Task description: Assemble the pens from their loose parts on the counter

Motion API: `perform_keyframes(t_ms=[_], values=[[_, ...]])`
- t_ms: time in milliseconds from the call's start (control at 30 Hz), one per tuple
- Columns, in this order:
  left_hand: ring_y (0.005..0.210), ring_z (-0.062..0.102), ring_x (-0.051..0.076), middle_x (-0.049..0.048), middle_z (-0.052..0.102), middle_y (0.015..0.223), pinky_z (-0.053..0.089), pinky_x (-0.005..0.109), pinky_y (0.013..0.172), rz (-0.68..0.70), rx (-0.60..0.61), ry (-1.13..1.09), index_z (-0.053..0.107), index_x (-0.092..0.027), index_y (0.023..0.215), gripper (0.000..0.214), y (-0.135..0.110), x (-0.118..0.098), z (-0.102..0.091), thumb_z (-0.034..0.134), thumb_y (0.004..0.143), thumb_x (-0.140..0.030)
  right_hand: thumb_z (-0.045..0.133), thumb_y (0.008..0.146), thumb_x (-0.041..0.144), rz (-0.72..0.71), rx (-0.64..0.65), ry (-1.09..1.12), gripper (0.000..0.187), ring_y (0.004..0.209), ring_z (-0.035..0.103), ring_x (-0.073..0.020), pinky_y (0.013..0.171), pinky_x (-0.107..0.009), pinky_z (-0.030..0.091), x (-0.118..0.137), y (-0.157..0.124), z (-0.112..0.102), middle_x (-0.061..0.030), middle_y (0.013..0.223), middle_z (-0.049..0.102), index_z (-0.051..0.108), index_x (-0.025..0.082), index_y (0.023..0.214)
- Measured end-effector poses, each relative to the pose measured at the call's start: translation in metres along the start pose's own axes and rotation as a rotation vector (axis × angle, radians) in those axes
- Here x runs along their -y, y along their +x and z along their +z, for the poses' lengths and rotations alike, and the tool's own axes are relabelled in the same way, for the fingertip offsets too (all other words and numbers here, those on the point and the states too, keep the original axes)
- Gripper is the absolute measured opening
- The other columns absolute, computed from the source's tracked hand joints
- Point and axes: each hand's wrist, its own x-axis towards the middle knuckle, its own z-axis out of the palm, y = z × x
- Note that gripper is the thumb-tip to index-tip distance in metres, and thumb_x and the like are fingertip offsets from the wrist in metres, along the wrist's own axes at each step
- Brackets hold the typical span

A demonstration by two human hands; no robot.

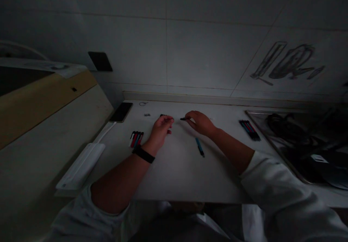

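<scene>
Above the white tabletop [174, 169], my left hand [160, 129] pinches something too small to make out between thumb and fingertips. Facing it across a narrow gap, my right hand [201, 122] grips a short black pen part [183, 119] that points left. A blue pen barrel with a dark end [199, 147] lies on the table just below my right hand. Behind my left fingers sit several small black pieces [163, 115], partly hidden. Left of them is a group of tiny springs or similar pieces [147, 115]. Several coloured pen barrels [136, 139] lie side by side near my left wrist.
Several assembled-looking pens [249, 130] lie at the right, beside a metal-rimmed tray or sink [274, 151] with dark items. A phone [121, 112], a white power strip [80, 166] and a slanted box-like object [54, 115] line the left. A tiled wall [198, 57] closes the back.
</scene>
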Motion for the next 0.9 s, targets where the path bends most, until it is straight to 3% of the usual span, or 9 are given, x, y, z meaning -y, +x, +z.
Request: perform_keyframes(t_ms=[100,200,300,700,900], values=[[0.075,0.057,0.014,0.0049,0.065,0.095,0.044,0.020,0.052,0.032,0.057,0.065,0.071,-0.020,0.097,0.030,-0.004,0.004,0.004,0.080,0.074,-0.038,0.057,0.101,0.032,0.129,-0.112,0.164,0.017,0.094,0.068,-0.0219,0.088,-0.036,0.052,0.011,-0.025,-0.004,-0.0102,0.104,0.073,0.068,0.021,0.109],[0.074,0.057,0.014,0.0045,0.064,0.088,0.043,0.020,0.050,0.044,0.123,0.105,0.071,-0.019,0.097,0.029,-0.008,0.009,0.008,0.079,0.075,-0.038,0.063,0.097,0.037,0.324,-0.209,0.325,0.020,0.088,0.070,-0.0203,0.083,-0.035,0.056,0.014,-0.039,0.008,-0.0077,0.099,0.074,0.067,0.022,0.111],[0.071,0.057,0.014,0.0043,0.064,0.085,0.042,0.020,0.048,0.060,0.162,0.143,0.071,-0.018,0.095,0.029,-0.009,0.012,0.010,0.080,0.075,-0.038,0.068,0.094,0.039,0.400,-0.247,0.397,0.021,0.085,0.071,-0.0199,0.080,-0.036,0.058,0.012,-0.045,0.023,-0.0072,0.098,0.074,0.068,0.023,0.108],[0.070,0.059,0.013,0.0043,0.065,0.084,0.044,0.020,0.047,0.076,0.219,0.208,0.071,-0.017,0.092,0.027,-0.008,0.017,0.007,0.081,0.077,-0.036,0.066,0.097,0.033,0.174,-0.242,0.404,0.011,0.086,0.067,-0.0186,0.080,-0.034,0.057,0.019,-0.048,0.024,-0.0062,0.097,0.070,0.072,0.023,0.101],[0.068,0.059,0.013,0.0046,0.066,0.084,0.044,0.020,0.047,0.063,0.231,0.220,0.072,-0.017,0.092,0.028,-0.010,0.013,0.008,0.082,0.075,-0.037,0.060,0.102,0.034,0.079,-0.247,0.297,0.016,0.096,0.066,-0.0221,0.089,-0.038,0.055,0.025,-0.047,0.015,-0.0082,0.100,0.070,0.072,0.024,0.103]])
